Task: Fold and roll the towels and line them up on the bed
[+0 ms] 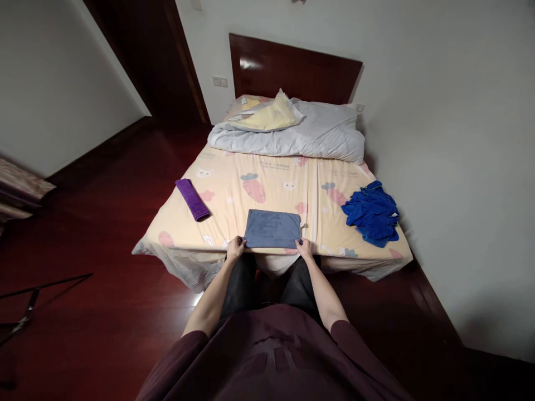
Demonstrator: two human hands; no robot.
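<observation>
A grey-blue towel [272, 229] lies flat as a folded rectangle at the near edge of the bed. My left hand [236, 247] pinches its near left corner, and my right hand [305, 247] pinches the near right corner. A small white tag shows at the towel's right side. To the left, a purple towel [193, 200] rests as a narrow folded strip. On the right of the bed, several blue towels [371, 211] seem to lie in a crumpled heap; I cannot tell exactly how many.
The bed [225, 192] wears a pale yellow sheet with carrot prints. A grey quilt [330, 125] and a yellow pillow [276, 114] are bunched near the dark headboard [292, 69]. A black metal stand [31, 303] is on the floor at left. A wall borders the right side.
</observation>
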